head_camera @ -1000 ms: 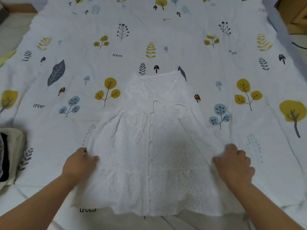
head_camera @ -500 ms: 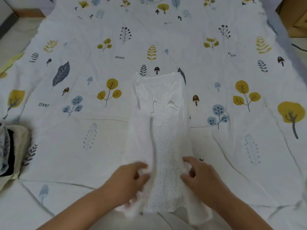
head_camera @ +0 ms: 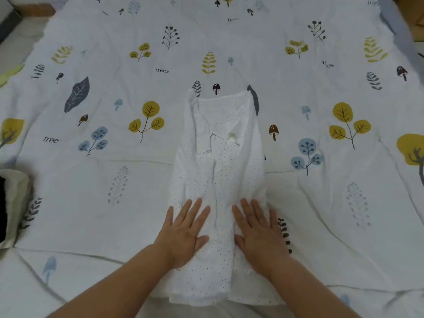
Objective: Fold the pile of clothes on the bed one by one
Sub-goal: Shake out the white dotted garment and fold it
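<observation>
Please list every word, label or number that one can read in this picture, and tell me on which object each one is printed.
"trees": printed on the white bedsheet with leaf and mushroom prints, at upper centre.
"tree", the end cut off by a fold: same sheet, at the left.
Further words at the upper right, top centre and top right corner: too blurred to read surely.
The white dotted garment shows no text.

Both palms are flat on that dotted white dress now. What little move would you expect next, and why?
Probably gripping the near hem and folding it up toward the neckline. The white dotted dress already lies as a long narrow strip with both sides folded in, and the left hand and right hand press flat on its lower part, as if smoothing it before the next fold.
</observation>
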The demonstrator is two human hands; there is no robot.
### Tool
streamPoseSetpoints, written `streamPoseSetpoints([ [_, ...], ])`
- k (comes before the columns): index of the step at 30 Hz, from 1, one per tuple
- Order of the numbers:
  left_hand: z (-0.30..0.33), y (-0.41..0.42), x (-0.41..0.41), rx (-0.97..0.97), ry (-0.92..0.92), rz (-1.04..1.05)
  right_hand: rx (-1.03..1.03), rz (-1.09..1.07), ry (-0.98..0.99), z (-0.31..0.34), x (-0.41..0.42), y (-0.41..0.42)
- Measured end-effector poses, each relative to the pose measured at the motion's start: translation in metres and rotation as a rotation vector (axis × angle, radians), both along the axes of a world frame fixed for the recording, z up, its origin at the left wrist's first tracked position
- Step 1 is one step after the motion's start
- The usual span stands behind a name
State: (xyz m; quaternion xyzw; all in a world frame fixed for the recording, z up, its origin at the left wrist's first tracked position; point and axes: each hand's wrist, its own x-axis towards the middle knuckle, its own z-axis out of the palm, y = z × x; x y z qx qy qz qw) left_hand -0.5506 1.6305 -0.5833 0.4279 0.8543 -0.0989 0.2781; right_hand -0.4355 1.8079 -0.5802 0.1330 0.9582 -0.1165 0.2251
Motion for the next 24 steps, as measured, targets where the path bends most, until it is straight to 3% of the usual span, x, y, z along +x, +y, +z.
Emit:
streamPoseSetpoints([
  [4, 0.019, 0.0, -0.01, 0.161, -0.059, 0.056, -0.046, 0.012, 0.181, 0.019, -0.007, 0.013],
  [9, 0.033, -0.043, -0.028, 0.273, 0.255, -0.19, 0.081, 0.164, 0.315, 0.021, 0.031, 0.056],
  [11, 0.035, -0.058, -0.032, 0.269, 0.309, -0.319, 0.106, 0.26, 0.247, 0.02, 0.041, 0.066],
  [14, 0.035, -0.064, -0.034, 0.201, 0.293, -0.449, 0.121, 0.431, 0.218, 0.018, 0.05, 0.068],
  [19, 0.029, -0.059, -0.036, 0.255, 0.22, -0.564, 0.028, 0.642, 0.255, 0.008, 0.042, 0.069],
  [24, 0.024, -0.052, -0.03, 0.294, 0.014, -0.53, -0.203, 0.502, 0.244, 0.011, 0.029, 0.059],
])
